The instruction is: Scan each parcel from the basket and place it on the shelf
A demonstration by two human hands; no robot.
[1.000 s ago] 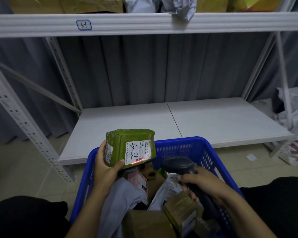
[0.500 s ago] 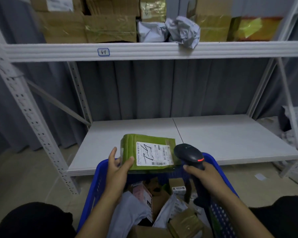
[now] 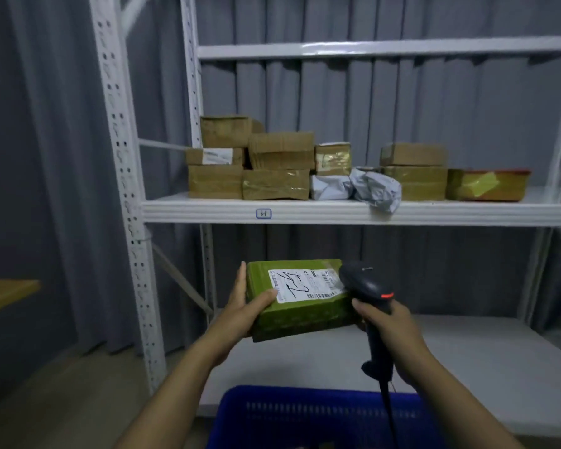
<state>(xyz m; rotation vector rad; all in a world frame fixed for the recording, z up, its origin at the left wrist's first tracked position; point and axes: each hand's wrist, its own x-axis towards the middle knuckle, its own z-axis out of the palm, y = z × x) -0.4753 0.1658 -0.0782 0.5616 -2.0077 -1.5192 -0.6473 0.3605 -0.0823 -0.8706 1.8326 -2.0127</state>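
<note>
Holding parcel point(image 3: 305, 307) in left hand point(image 3: 243, 309), gripping scanner point(image 3: 365, 283) in right hand point(image 3: 387, 324); placing step now, so lift onto shelf point(image 3: 337, 211)

Grey curtain point(image 3: 402, 108) behind; wooden tabletop point(image 3: 7, 294) (left edge).

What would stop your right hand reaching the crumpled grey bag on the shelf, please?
Probably yes, reachable: open air lies between the right hand and the grey bag overhanging the shelf, though it grips the scanner.
</note>
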